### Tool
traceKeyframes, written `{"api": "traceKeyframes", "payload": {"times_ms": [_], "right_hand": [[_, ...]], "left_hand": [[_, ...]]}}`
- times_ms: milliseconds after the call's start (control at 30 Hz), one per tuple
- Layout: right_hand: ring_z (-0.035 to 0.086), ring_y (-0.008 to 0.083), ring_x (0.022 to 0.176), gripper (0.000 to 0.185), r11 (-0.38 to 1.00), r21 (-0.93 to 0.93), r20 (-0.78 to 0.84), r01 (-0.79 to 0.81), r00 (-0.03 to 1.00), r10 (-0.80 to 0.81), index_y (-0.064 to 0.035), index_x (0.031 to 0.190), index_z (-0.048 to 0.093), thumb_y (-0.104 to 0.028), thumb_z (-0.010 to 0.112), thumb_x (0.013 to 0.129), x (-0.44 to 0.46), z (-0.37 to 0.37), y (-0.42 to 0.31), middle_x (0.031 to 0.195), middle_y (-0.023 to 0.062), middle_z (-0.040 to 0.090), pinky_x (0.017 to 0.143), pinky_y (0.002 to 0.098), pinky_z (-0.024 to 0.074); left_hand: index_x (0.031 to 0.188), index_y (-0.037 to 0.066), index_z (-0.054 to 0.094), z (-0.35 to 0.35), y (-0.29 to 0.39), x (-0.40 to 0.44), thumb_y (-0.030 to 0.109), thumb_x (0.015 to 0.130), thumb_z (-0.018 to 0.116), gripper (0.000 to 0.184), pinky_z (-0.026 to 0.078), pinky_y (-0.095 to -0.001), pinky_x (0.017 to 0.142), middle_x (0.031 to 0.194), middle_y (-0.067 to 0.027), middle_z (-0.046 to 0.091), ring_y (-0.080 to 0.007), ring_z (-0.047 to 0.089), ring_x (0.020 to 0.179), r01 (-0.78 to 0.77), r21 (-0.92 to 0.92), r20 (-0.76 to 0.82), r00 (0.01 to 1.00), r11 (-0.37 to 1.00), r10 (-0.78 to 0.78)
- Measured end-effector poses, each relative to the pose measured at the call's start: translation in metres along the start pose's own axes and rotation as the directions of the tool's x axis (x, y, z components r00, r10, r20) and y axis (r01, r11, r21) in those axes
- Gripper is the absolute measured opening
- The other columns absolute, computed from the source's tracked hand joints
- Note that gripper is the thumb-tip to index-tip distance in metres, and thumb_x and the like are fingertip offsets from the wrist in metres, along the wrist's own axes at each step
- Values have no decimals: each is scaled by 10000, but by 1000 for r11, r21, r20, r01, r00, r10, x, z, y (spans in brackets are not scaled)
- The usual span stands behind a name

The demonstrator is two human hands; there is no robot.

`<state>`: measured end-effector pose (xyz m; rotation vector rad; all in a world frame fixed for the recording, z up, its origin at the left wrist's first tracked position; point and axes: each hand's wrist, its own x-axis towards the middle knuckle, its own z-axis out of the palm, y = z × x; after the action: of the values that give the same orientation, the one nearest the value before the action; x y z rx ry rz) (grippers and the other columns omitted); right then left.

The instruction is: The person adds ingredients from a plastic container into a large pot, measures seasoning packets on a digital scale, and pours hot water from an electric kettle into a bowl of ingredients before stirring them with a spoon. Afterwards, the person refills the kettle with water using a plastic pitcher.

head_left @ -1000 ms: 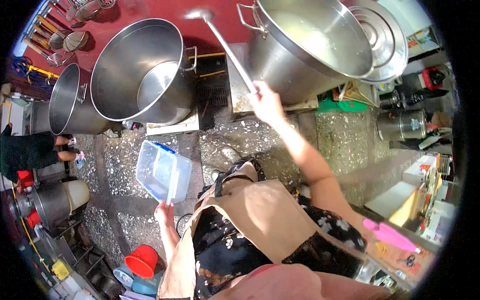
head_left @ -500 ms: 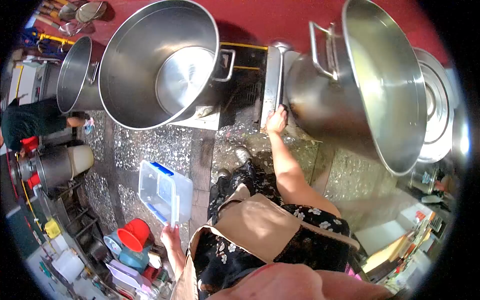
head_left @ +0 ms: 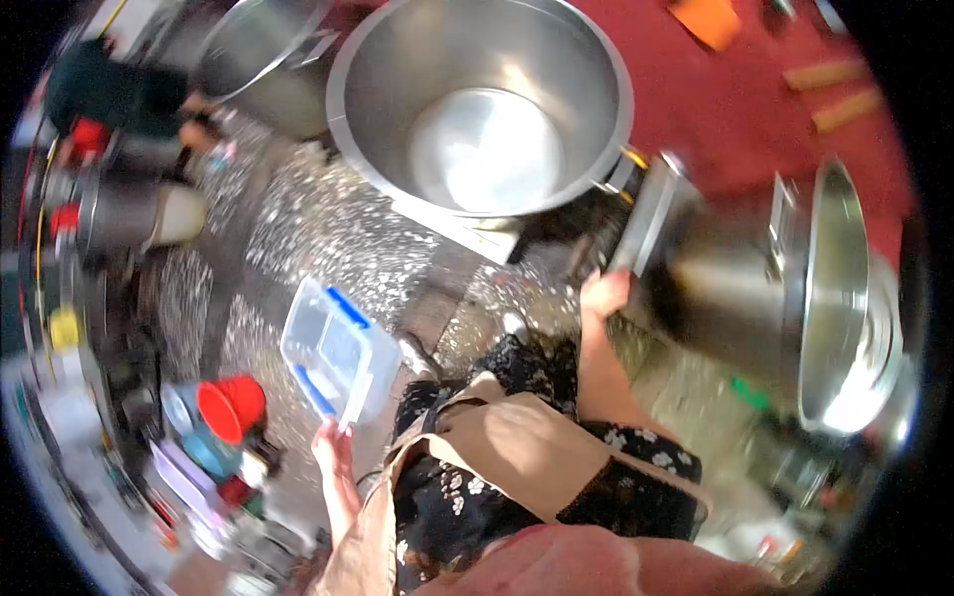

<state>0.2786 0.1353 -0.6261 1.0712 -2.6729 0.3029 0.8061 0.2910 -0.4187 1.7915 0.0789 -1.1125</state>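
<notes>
My left hand (head_left: 333, 447) is closed on the rim of a clear plastic container (head_left: 382, 368) with blue clips, held tilted above the floor at my left side. My right hand (head_left: 604, 294) has its fingers wrapped round the lower end of a long-handled metal ladle (head_left: 651, 223), which is blurred by motion. Just right of that hand stands a large steel stockpot (head_left: 735, 283) with pale liquid inside. Ahead of me is another big steel pot (head_left: 487, 60), wide open, with a bright bare bottom.
Speckled paving (head_left: 328, 223) covers the floor. Red and blue buckets (head_left: 232, 409) stand at lower left, beside a lilac bin (head_left: 184, 477). A person in dark clothing (head_left: 119, 94) bends at upper left. A third steel pot (head_left: 268, 89) is near them, and a red wall (head_left: 696, 109) rises behind.
My view has turned leftward, so the pots appear shifted right and tilted. My feet have moved apart. Both hands keep their hold on the container and the ladle.
</notes>
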Motion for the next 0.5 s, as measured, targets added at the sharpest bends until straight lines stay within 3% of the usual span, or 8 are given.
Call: {"api": "traceKeyframes", "payload": {"times_ms": [67, 133, 167, 267, 300, 400, 467, 500], "right_hand": [[466, 343, 1074, 618, 975, 78, 96, 209, 972, -216, -40, 1285, 363, -289, 621, 782, -49, -37, -60, 1189, 205, 469, 899, 490, 372], [444, 360, 1115, 618, 955, 158, 394, 250, 871, -293, -57, 1293, 359, -293, 611, 781, -113, -56, -117, 1212, 212, 455, 903, 499, 372], [437, 360, 1130, 621, 944, 195, 443, 267, 835, -327, -66, 1295, 361, -294, 612, 774, -144, -58, -140, 1230, 196, 450, 900, 501, 380], [464, 366, 1116, 610, 967, 121, 685, 225, 686, -245, -63, 1267, 404, -283, 626, 743, -208, -97, -237, 1236, 173, 461, 879, 489, 423], [480, 366, 1098, 597, 953, 133, 675, 274, 679, -289, -56, 1255, 422, -285, 625, 742, -225, -90, -256, 1228, 175, 470, 868, 485, 436], [530, 365, 1035, 541, 971, 116, 765, 211, 604, -222, -33, 1215, 478, -302, 595, 761, -239, -87, -315, 1178, 181, 524, 850, 475, 451], [561, 351, 996, 440, 955, 160, 779, 248, 562, -277, -18, 1124, 562, -290, 566, 778, -242, -96, -338, 1094, 199, 580, 813, 473, 459], [568, 324, 894, 364, 971, 169, 794, 171, 560, -237, -10, 1036, 588, -268, 563, 780, -237, -65, -336, 990, 186, 596, 743, 459, 448]], "left_hand": [[790, 28, 547, -19, 8, 8, 152, 830, 617, 148, 487, -311, 527, 704, -35, 512, -166, 532, 598, -65, -112, -19, 998, 992, 63], [876, 33, 573, -54, 15, 33, 173, 841, 598, 147, 512, -288, 548, 737, -20, 531, -137, 531, 608, -78, -89, -128, 990, 993, 66], [852, 45, 571, -74, 22, 44, 159, 848, 588, 115, 516, -291, 550, 737, -21, 530, -128, 524, 600, -103, -120, -75, 993, 987, 95], [917, -6, 573, -116, 75, 79, 98, 842, 542, 132, 534, -287, 574, 735, -47, 554, -133, 555, 612, -132, -159, -148, 983, 978, 108], [980, -32, 560, -139, 83, 104, -11, 786, 474, 213, 554, -270, 568, 811, -83, 581, -152, 596, 634, -146, -169, -154, 981, 975, 120], [1022, -36, 532, -186, 125, 158, -32, 794, 462, 239, 557, -264, 575, 860, -92, 565, -157, 592, 669, -184, -280, -254, 961, 942, 113], [1036, -40, 514, -217, 150, 193, -46, 792, 464, 249, 555, -268, 570, 899, -103, 563, -164, 593, 683, -252, -347, -269, 949, 904, 161], [1047, -41, 505, -238, 163, 221, -50, 789, 476, 259, 554, -278, 561, 897, -113, 568, -170, 595, 680, -266, -409, -276, 948, 873, 159]]}}
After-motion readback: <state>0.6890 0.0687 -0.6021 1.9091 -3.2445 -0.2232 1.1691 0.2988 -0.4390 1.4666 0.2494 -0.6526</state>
